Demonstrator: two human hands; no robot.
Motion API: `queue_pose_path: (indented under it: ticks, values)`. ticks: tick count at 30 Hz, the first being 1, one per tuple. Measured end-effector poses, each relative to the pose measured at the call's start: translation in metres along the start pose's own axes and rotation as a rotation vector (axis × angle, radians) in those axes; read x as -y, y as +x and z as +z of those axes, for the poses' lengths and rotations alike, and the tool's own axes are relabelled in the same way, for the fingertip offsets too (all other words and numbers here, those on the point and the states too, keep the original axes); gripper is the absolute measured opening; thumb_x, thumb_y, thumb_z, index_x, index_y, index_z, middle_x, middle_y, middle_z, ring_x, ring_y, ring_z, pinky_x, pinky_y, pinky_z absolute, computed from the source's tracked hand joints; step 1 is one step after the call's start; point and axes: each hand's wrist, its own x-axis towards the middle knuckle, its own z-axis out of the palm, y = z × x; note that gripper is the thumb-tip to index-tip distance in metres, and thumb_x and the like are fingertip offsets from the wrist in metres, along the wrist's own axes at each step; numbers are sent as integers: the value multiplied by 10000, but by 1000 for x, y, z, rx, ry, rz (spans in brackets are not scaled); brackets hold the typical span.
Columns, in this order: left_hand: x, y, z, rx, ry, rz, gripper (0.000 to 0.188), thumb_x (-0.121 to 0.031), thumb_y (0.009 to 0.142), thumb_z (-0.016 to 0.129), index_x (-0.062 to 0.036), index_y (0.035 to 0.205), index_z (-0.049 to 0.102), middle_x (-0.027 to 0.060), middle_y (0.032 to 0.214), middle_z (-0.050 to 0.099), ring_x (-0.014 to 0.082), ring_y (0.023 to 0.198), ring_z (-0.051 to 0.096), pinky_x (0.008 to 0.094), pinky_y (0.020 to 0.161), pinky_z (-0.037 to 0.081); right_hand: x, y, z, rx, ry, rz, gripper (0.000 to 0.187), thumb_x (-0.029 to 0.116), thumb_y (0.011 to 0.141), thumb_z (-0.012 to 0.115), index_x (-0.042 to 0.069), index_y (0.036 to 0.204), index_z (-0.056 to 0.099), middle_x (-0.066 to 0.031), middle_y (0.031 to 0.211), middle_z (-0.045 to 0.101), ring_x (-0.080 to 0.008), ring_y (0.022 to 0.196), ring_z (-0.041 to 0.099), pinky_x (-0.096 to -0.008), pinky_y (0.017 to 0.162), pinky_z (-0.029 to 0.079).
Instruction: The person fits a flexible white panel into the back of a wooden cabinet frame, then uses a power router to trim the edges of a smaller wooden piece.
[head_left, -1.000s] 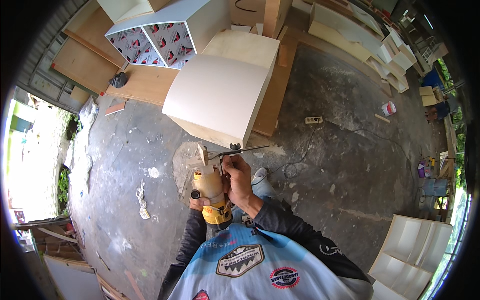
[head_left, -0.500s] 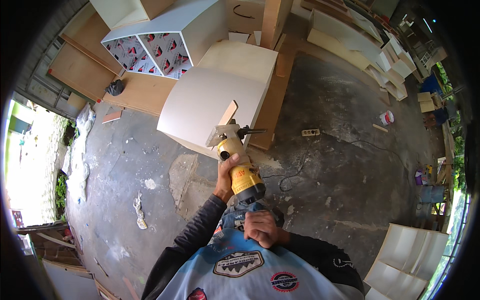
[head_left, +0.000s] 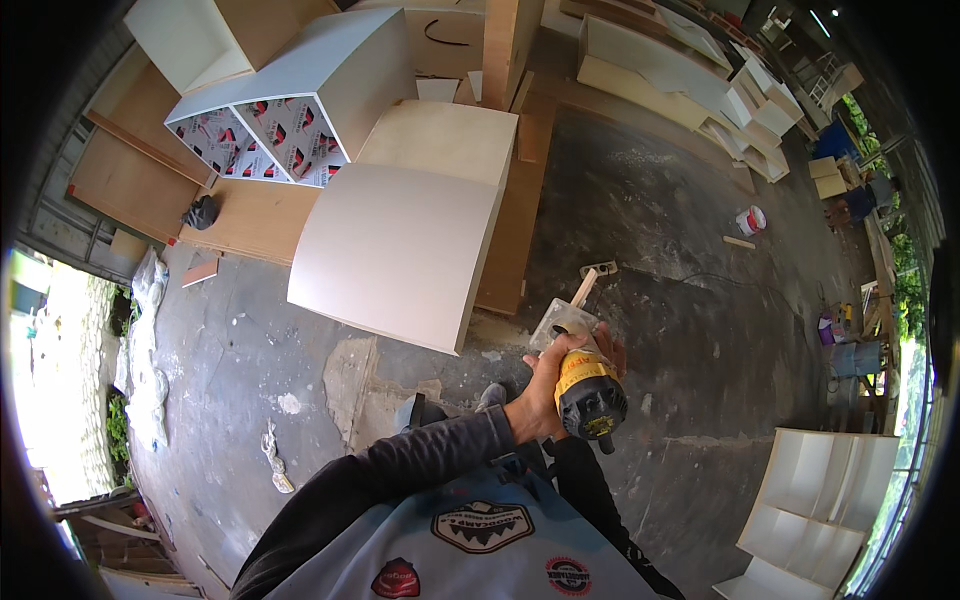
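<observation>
A yellow and black trim router (head_left: 588,385) is held in front of my body, off to the right of a white panelled box (head_left: 395,250). My left hand (head_left: 542,388) wraps round the router's body from the left. My right hand (head_left: 610,347) is mostly hidden behind the tool, and its fingers show against the right side near the base. The clear square base plate (head_left: 553,322) faces away from me. From it sticks out a narrow wooden strip (head_left: 585,290). The router's dark rear end points toward me.
A white two-compartment cabinet (head_left: 370,70) stands behind the box. A power strip (head_left: 600,269) with a cable lies on the concrete floor (head_left: 260,340). A white shelf unit (head_left: 815,500) stands at the near right, and a paint bucket (head_left: 750,220) farther off. My shoe (head_left: 492,396) shows below.
The router has moved right, away from the edge of the white box, and turned. My right hand has left the front of my shirt and come up to the router.
</observation>
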Motion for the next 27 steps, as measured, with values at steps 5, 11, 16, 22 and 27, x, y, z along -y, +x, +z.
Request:
queue_pose_path:
  ticks: [5, 11, 16, 22, 27]
  values:
    - [-5, -18, 4, -37, 88, -234, 362, -341, 855, 672, -125, 1120, 553, -12, 1094, 605, 117, 1018, 650, 294, 919, 508, 28, -17, 4, -99, 87, 123, 554, 196, 924, 734, 32, 1392, 488, -110, 1357, 544, -222, 1236, 531, -382, 1029, 453]
    - [-44, -47, 4, -128, 939, -182, 593, -606, 915, 590, -106, 1234, 591, 86, 1120, 657, 211, 1009, 681, 393, 875, 567, 60, -25, 21, -238, 170, 260, 543, 188, 919, 742, 34, 1383, 505, -100, 1334, 568, -200, 1205, 554, -373, 1007, 467]
    - [-138, -108, 44, -212, 1292, -577, 674, -651, 954, 533, 1, 1026, 688, 187, 917, 715, 292, 832, 733, 427, 776, 597, 73, -17, 39, -313, 205, 379, 534, 182, 915, 749, 36, 1375, 519, -92, 1315, 589, -182, 1179, 574, -366, 990, 478]
    - [-357, -94, 56, -517, 3252, 310, 886, -385, 688, 882, -34, 1406, 499, 257, 1459, 489, 398, 1234, 586, 507, 961, 518, 60, -61, 91, -569, 259, 416, 399, 157, 838, 804, 46, 1193, 659, -81, 1175, 686, -181, 1117, 635, -389, 968, 506]
    - [-435, -57, 79, -905, 3537, -297, 1561, -426, 411, 996, -308, 1633, 32, 315, 1640, -143, 635, 1469, -1, 850, 967, 333, 43, -80, 116, -510, -343, 336, 578, 223, 630, 854, 66, 1134, 620, -125, 1096, 665, -321, 995, 659, -483, 887, 509]
